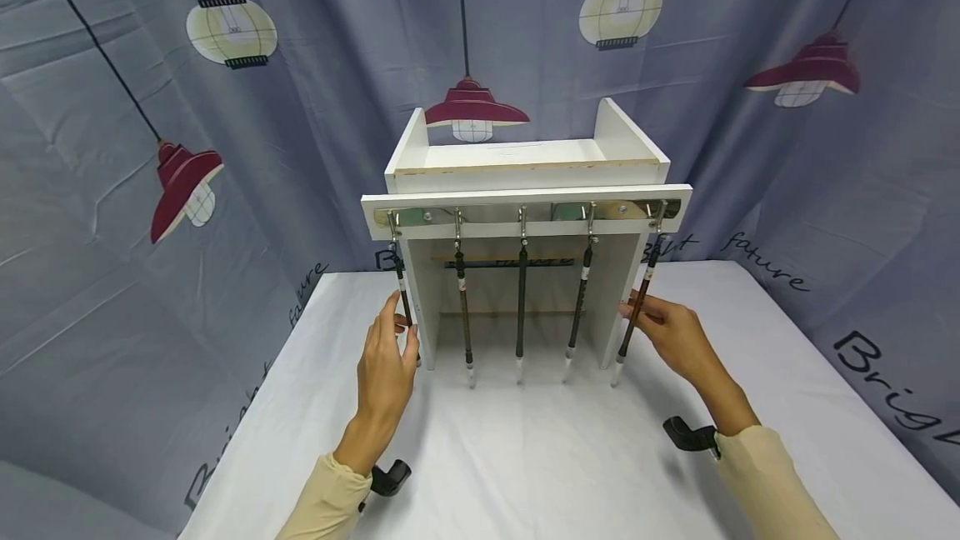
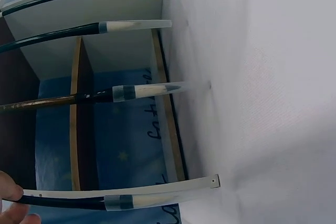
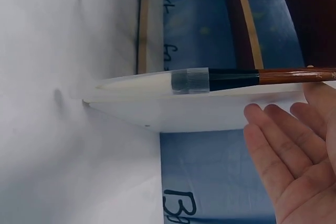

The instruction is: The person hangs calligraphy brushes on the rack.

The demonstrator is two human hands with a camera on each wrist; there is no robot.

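A white stand (image 1: 521, 227) holds several writing brushes hanging bristles-down from hooks along its front bar. My left hand (image 1: 386, 369) is at the leftmost brush (image 2: 68, 202), whose dark handle lies between thumb and fingertips; the grip is partly hidden. At the other end, my right hand (image 1: 678, 340) has its fingers loosely extended beside the stand's side panel (image 3: 210, 111). Its thumb touches or nearly touches the brown-handled rightmost brush (image 3: 294, 76), without fingers curled round it. Clear plastic caps cover the brush tips. Between the hands hang the middle brush (image 1: 522, 298) and its neighbours.
Under the stand is a white-covered table (image 1: 510, 465). A grey-blue curtain (image 1: 315, 132) printed with lamps and lettering hangs behind and at both sides. Black wrist-camera mounts (image 1: 690, 433) project from both wrists. An open-topped tray (image 1: 517, 155) forms the stand's upper part.
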